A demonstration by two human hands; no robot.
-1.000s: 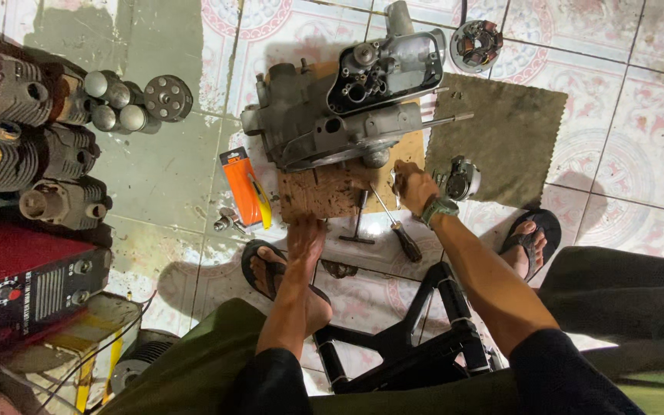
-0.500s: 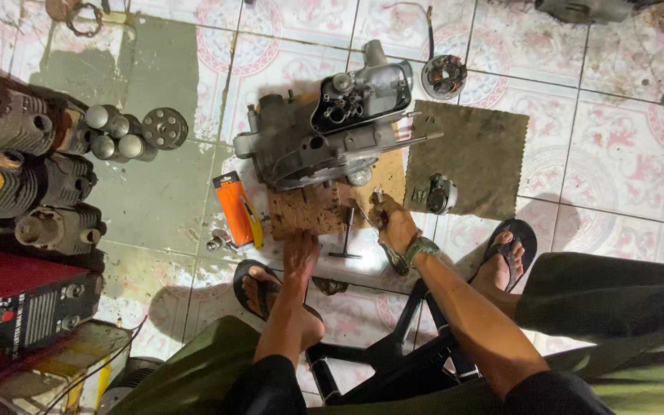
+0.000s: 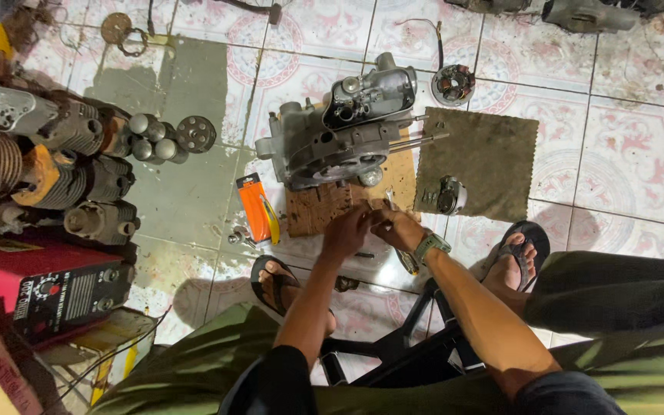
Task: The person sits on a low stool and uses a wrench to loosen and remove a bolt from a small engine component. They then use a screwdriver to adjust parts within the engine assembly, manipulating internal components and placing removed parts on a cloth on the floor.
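Note:
My left hand [image 3: 347, 230] and my right hand [image 3: 398, 227] meet just in front of a grey engine case [image 3: 347, 134], over the near edge of the wooden board [image 3: 324, 209] it rests on. The fingers of both hands are pinched on a small metal tool [image 3: 388, 201] whose tip sticks up between them. What the fingers cover beneath is hidden. A green-strapped watch [image 3: 429, 246] is on my right wrist. I sit on a black stool [image 3: 416, 350] with my sandalled feet [image 3: 274, 280] [image 3: 515, 257] on either side.
A brown cloth mat [image 3: 493, 154] with a small round part [image 3: 449, 196] lies right of the engine. An orange packet [image 3: 255, 206] lies to its left and a round stator [image 3: 453, 83] behind it. Finned cylinders [image 3: 78, 177] and a red machine [image 3: 40, 288] crowd the left.
My right hand came up from the tools on the floor and my left hand rose from my knee. Both now meet at the board's near edge. The view shifted further from the engine.

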